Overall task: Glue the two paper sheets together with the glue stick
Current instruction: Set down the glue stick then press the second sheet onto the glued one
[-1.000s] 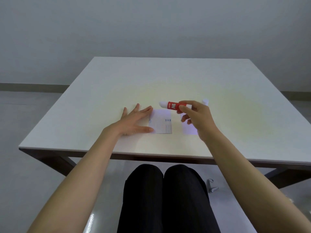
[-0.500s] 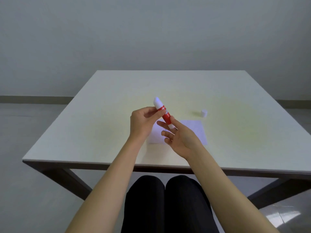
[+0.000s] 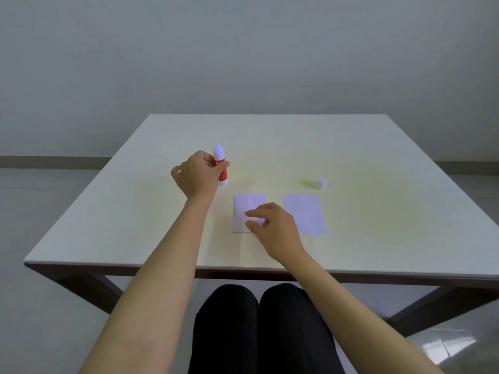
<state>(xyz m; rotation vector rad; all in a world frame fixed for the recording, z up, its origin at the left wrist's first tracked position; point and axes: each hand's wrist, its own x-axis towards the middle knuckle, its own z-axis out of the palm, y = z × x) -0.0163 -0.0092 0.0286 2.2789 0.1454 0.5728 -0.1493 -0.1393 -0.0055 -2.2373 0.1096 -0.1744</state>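
Wide white surface (image 3: 378, 147), and most of it is bare: plenty of free room on the left half, across the far side and out to the right edge. The action sits toward the near middle. Left hand (image 3: 195, 175) is up above the surface with its fingers (image 3: 220, 166) wrapped round the glue stick (image 3: 221, 168), red barrel held nearly upright, white tip on top, white base at the bottom. Just right of it and nearer the person, two paper sheets lie flat side by side with a clear strip of surface between them: the left sheet (image 3: 247, 205) and the right sheet (image 3: 306, 214), both well inside the near edge. Right hand (image 3: 272, 225) sits over the near right corner of the left sheet, fingers loosely curled, gripping nothing; whether the tips touch the paper I cannot tell. Beyond the right sheet a small white cap (image 3: 321, 183) stands alone, near its far right corner. Dark-clothed knees (image 3: 259, 319) show below the near edge.
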